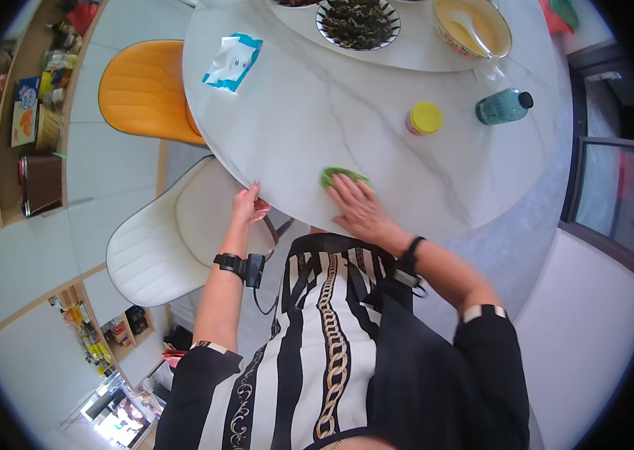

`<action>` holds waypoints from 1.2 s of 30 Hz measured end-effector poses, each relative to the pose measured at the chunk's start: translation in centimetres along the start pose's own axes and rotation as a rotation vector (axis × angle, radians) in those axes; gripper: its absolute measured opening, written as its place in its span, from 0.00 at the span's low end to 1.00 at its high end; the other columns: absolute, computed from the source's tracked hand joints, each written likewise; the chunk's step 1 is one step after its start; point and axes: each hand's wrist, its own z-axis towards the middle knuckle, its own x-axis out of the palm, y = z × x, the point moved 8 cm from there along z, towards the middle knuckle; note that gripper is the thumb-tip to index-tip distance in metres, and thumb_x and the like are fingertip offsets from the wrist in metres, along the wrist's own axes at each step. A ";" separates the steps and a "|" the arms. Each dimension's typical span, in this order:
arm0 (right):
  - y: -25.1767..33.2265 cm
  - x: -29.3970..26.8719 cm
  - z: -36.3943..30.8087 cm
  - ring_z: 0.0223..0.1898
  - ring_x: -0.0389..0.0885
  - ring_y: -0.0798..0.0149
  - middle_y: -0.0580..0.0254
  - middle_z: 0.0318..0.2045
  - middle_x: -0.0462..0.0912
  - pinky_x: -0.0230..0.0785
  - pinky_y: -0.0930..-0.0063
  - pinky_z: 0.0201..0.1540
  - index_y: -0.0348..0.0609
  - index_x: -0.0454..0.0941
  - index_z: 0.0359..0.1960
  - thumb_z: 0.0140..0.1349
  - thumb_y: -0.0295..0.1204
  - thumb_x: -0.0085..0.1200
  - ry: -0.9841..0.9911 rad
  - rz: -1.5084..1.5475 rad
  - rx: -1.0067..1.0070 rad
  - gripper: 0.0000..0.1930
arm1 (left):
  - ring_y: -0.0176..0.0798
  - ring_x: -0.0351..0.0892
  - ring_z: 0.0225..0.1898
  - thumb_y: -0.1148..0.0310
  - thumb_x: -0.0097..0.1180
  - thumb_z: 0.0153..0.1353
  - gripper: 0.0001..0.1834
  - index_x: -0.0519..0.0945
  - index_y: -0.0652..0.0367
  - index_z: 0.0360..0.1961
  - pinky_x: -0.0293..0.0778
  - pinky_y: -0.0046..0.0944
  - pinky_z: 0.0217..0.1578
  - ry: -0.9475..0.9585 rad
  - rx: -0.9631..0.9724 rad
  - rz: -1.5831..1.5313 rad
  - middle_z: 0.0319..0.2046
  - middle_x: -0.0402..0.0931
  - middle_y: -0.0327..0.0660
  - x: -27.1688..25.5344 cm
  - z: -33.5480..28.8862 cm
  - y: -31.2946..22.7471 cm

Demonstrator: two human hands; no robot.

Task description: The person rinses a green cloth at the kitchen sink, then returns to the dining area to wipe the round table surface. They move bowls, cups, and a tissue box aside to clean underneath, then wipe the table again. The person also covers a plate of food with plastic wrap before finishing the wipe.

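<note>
My right hand [359,207] lies flat, fingers stretched out, on a green cloth [329,177] pressed against the white marbled table [294,127] near its front edge. The palm and fingers cover much of the cloth. At the table's left front rim is my left hand [249,205], one finger up at the edge and the others curled round it. A jar with a yellow lid [426,118] stands beyond my right hand. Farther right, a teal bottle with a black cap [503,106] is on the tabletop.
A white and teal soft packet [233,63] lies at the table's far left. On a raised round platform are a striped bowl of dark food [358,24] and a pot with a spoon [474,30]. An orange chair [144,91] and a white chair [153,244] stand left.
</note>
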 end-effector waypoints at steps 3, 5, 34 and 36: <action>-2.9 -1.9 -6.0 0.76 0.46 0.58 0.54 0.74 0.52 0.31 0.55 0.75 0.42 0.54 0.72 0.60 0.48 0.56 0.054 -0.106 0.060 0.42 | 0.39 0.85 0.25 0.39 0.57 0.62 0.28 0.72 0.57 0.33 0.76 0.35 0.20 0.028 0.015 0.001 0.25 0.80 0.42 -0.2 0.6 0.2; -4.4 -1.4 -7.3 0.76 0.45 0.56 0.53 0.74 0.52 0.29 0.54 0.75 0.42 0.54 0.72 0.60 0.48 0.56 0.183 -0.073 0.148 0.42 | 0.40 0.85 0.24 0.40 0.57 0.62 0.28 0.70 0.57 0.32 0.76 0.36 0.19 0.036 0.032 -0.006 0.25 0.80 0.43 -0.3 0.9 0.2; -9.9 -5.5 -15.6 0.70 0.59 0.52 0.52 0.68 0.65 0.52 0.54 0.65 0.45 0.66 0.66 0.60 0.39 0.53 -0.658 -0.330 1.007 0.32 | 0.35 0.83 0.24 0.43 0.60 0.61 0.25 0.70 0.52 0.25 0.72 0.32 0.19 0.076 0.164 0.096 0.23 0.80 0.39 -0.9 2.0 -0.6; -5.4 -2.7 -12.7 0.71 0.59 0.56 0.52 0.68 0.66 0.50 0.53 0.66 0.46 0.66 0.67 0.59 0.39 0.55 -0.548 -0.234 0.847 0.32 | 0.36 0.83 0.23 0.43 0.59 0.62 0.25 0.70 0.52 0.25 0.71 0.32 0.17 0.086 0.179 0.095 0.23 0.79 0.39 -0.8 2.0 -0.8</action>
